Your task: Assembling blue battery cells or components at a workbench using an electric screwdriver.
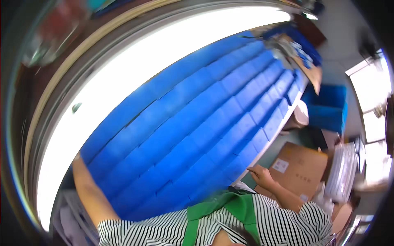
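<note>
Behind bright lamp [123,65], left fingers unreadable; between blue blocks [193,119] and carton [301,166], right fingers [252,169] half-curled, grip unclear.

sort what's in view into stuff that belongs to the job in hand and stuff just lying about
Likely part of the job:
- blue blocks laid in rows
- left hand, at their left edge
- right hand, by their near right side

Seemingly just lying about:
- cardboard box
- blue bin
- shiny wrapped stack
</note>
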Tool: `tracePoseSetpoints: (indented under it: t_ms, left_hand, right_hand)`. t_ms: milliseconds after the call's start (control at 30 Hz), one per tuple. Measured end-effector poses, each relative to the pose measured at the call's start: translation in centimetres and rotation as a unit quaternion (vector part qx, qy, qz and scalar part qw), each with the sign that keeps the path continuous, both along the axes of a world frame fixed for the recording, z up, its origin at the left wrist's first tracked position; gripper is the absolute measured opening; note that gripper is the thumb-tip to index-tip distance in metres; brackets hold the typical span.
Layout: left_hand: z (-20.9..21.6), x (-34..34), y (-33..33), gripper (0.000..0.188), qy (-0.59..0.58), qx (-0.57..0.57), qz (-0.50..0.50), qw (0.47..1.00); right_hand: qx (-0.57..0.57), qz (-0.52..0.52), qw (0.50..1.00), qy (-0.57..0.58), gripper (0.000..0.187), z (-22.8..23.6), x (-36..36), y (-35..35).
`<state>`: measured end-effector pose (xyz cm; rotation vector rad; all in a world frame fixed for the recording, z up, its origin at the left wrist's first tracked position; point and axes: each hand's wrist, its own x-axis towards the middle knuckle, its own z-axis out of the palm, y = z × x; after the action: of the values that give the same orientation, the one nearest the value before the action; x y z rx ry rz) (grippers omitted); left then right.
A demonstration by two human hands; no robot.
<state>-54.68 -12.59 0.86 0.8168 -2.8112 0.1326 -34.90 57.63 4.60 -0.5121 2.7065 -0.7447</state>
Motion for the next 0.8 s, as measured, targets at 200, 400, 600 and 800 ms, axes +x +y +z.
tracePoseSetpoints:
  t_ms: [200, 400, 600, 800]
  left_hand:
    - [1.5, -8.4, 7.6, 0.033, 0.118, 0.055, -0.107, 0.986]
    - [-1.1, -6.0, 4.9, 0.034, 0.164, 0.083, -0.109, 0.977]
    - [-3.1, -2.0, 2.6, 0.035, 0.193, 0.113, -0.098, 0.970]
    - [-2.4, 2.3, 0.2, 0.035, 0.230, 0.135, -0.077, 0.961]
  right_hand:
    - [0.058, -0.020, 0.998, -0.004, 0.019, 2.5, 0.0, 0.0]
    - [0.071, -0.008, 0.997, -0.007, 0.022, 2.9, 1.9, -1.9]
    - [0.066, -0.010, 0.998, -0.005, 0.023, 2.0, 2.4, -1.4]
    - [0.131, -0.030, 0.991, -0.027, 0.021, 2.2, 2.5, -0.4]
